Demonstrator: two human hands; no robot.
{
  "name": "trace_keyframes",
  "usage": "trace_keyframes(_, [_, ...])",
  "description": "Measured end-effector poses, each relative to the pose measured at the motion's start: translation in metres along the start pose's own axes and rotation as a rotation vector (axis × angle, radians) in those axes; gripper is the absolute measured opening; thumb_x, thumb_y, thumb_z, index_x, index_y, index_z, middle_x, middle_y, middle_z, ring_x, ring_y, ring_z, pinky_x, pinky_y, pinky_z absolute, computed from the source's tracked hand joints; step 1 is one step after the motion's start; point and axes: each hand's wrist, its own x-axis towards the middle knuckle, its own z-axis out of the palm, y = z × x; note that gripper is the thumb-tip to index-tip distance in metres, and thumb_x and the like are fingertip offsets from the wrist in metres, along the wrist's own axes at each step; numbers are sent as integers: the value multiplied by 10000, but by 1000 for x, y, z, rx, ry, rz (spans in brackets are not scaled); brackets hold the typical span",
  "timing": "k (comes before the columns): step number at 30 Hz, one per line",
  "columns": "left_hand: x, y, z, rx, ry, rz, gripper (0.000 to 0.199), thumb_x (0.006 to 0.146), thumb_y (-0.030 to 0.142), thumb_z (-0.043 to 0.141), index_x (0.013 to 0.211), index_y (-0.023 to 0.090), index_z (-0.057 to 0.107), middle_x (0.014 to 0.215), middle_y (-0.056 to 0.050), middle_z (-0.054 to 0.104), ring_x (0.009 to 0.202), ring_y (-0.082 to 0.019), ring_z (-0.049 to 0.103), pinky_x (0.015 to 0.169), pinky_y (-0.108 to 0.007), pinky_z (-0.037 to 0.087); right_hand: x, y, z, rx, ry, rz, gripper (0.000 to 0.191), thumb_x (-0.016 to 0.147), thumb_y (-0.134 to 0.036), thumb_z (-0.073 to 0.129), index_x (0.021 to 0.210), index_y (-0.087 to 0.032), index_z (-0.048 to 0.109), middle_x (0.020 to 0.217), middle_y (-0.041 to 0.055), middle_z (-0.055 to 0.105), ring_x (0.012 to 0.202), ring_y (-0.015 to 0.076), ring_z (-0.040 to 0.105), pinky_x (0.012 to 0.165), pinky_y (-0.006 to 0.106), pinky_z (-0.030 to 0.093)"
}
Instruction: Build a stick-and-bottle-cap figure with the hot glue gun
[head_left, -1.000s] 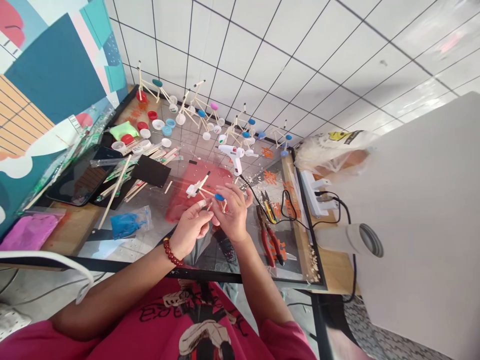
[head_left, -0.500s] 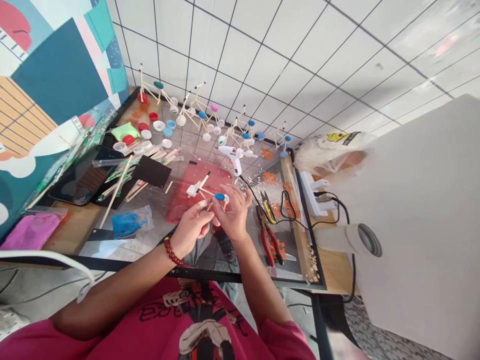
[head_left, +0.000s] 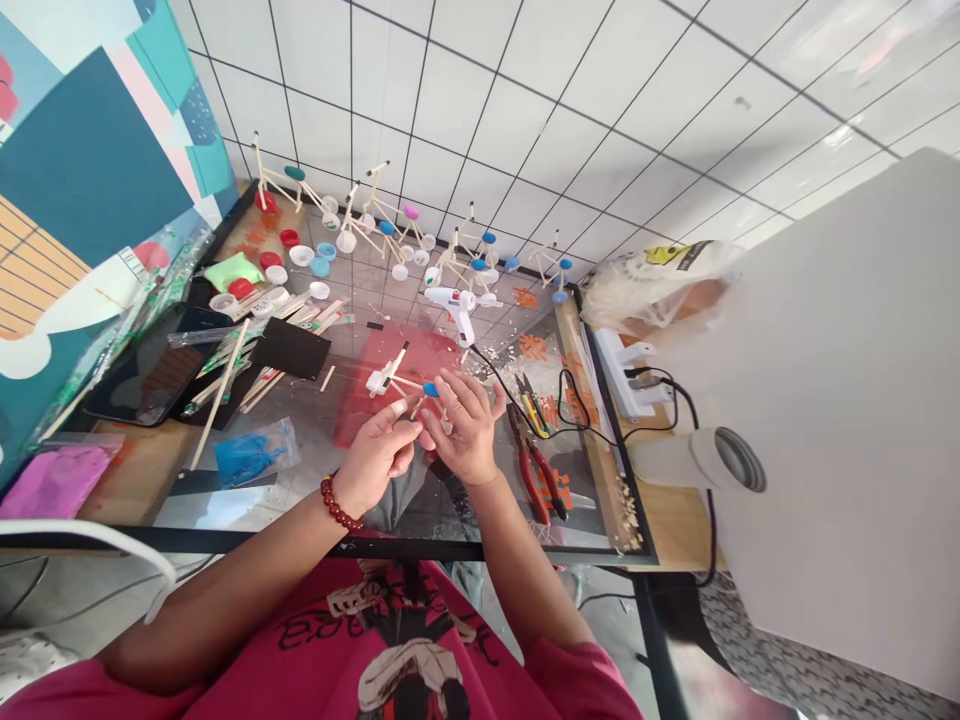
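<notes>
A small stick model with white bottle caps, a black-tipped upright stick and a blue oval seat is between my hands above a translucent red mat. My left hand, with a red bead bracelet at the wrist, is closed with thumb and fingers pinched at the model's near side. Curled around its right end, by the blue seat, is my right hand. The fingers cover part of the model there. A white glue gun lies just beyond them.
Similar stick models line the back by the tiled wall. Bottle caps, wooden sticks, a black card and a blue clay bag lie left. Red-handled pliers, snips and a black cord lie right.
The camera view has shifted slightly, so the table's things sit a little further left. My right fingers have spread a little over the blue seat; both hands stay at the model.
</notes>
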Motion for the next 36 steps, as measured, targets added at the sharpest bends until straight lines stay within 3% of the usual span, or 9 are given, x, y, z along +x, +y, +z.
trace_keyframes(12, [0, -1, 1, 23, -26, 30, 712, 793, 361, 767, 1416, 132, 511, 685, -8, 685, 383, -29, 337, 387, -181, 170, -2, 1, 2, 3, -27, 13, 389, 925, -369, 657, 1313, -375, 639, 1420, 42, 642, 1300, 282, 584, 1226, 566, 79])
trace_keyframes(24, [6, 3, -1, -255, -106, -88, 553, 762, 210, 788, 1275, 197, 582, 724, 5, 679, 394, -15, 358, 392, -143, 207, 0, 1, 2, -38, -15, -30, 356, 953, -401, 598, 1305, -362, 635, 1385, 46, 669, 1278, 256, 595, 1229, 550, 74])
trace_keyframes(36, [5, 4, -2, -272, -137, -81, 508, 791, 209, 776, 1266, 198, 595, 739, -5, 689, 393, -12, 371, 384, -132, 219, -1, -2, 5, -17, -19, -11, 353, 960, -382, 597, 1310, -345, 624, 1401, 54, 653, 1269, 254, 599, 1221, 529, 84])
